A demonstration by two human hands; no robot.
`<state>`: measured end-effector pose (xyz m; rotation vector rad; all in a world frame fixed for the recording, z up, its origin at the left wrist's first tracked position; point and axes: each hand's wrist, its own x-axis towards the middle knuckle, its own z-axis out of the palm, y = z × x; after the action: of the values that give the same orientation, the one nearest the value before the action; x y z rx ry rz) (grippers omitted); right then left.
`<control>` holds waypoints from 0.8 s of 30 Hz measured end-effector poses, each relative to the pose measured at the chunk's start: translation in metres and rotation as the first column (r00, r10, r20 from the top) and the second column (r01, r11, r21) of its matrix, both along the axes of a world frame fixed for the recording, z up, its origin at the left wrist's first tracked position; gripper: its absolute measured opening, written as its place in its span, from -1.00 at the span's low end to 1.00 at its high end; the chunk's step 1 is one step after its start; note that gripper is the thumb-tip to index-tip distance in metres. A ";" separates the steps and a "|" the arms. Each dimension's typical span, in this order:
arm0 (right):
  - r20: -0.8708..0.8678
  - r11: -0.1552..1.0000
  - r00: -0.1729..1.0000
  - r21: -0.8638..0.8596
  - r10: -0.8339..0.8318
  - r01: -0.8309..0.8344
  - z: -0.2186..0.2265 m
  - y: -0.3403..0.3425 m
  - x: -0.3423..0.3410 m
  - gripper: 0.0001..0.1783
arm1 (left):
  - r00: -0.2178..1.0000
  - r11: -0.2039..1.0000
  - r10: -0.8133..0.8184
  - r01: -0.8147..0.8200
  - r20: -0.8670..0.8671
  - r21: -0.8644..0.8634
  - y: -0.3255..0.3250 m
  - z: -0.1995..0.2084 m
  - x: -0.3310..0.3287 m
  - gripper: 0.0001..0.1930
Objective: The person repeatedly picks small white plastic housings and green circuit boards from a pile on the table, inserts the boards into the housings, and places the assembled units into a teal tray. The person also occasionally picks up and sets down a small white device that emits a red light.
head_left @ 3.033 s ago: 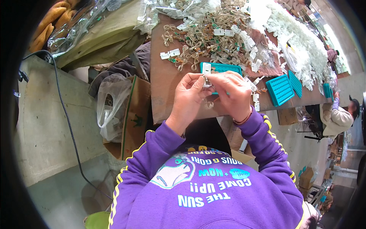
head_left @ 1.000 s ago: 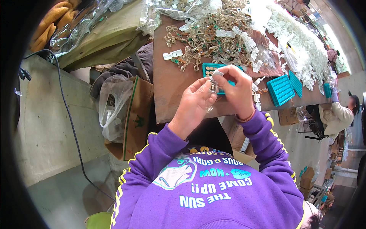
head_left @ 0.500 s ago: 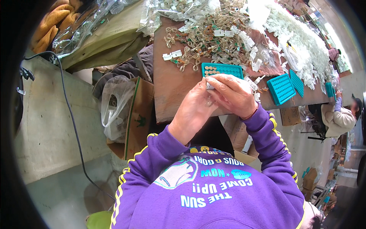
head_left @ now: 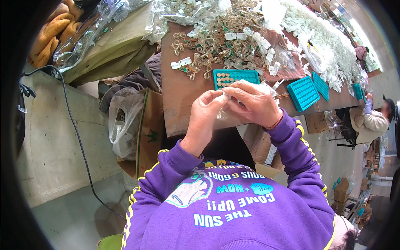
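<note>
My left hand (head_left: 202, 118) and my right hand (head_left: 256, 102) meet at the table's front edge, fingertips pinched together. Between them is a small white piece (head_left: 225, 95), mostly covered by the fingers. A coil of thin clear wire (head_left: 221, 115) hangs below the fingertips; its join to the piece is hidden. Just beyond the hands lies a teal tray (head_left: 249, 74) with rows of pockets. Tan round discs (head_left: 225, 79) fill some pockets on its left side.
A heap of coiled clear wires (head_left: 233, 39) covers the brown table (head_left: 179, 104) farther back. White plastic pieces (head_left: 181, 63) lie left of the tray. Another teal tray (head_left: 303, 93) sits to the right. A cardboard box (head_left: 151, 129) stands left of the table; another person (head_left: 368, 123) is far right.
My left hand has turned and drawn left, its thumb and fingers now pinching at the white piece. The wire coil now hangs in plain sight. The view has shifted slightly.
</note>
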<state>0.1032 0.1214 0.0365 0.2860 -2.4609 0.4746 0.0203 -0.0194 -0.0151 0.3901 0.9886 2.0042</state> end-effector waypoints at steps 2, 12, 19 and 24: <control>-0.039 1.000 0.999 0.020 -0.004 0.004 -0.002 0.000 0.000 -0.77 | 0.999 1.000 -0.022 0.023 0.044 -0.009 0.000 -0.003 -0.002 -0.80; -0.152 0.994 0.983 0.021 -0.106 0.110 -0.021 0.000 0.004 -0.71 | 0.837 0.958 -0.237 0.118 0.493 0.261 0.005 -0.009 0.001 -0.73; 0.040 0.958 0.972 -0.166 -0.231 0.235 -0.013 0.010 0.023 -0.65 | 0.918 0.931 -0.196 0.063 0.346 0.360 0.016 -0.023 -0.016 -0.78; -0.010 0.781 0.781 -0.017 -0.624 0.624 0.006 0.116 0.057 -0.82 | 0.955 0.929 -0.151 0.049 0.255 0.366 0.016 -0.033 -0.020 -0.81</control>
<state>0.1605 0.2377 0.0424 -0.5324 -2.3497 0.1893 0.0003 -0.0034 -0.0481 0.3314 0.4185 2.0737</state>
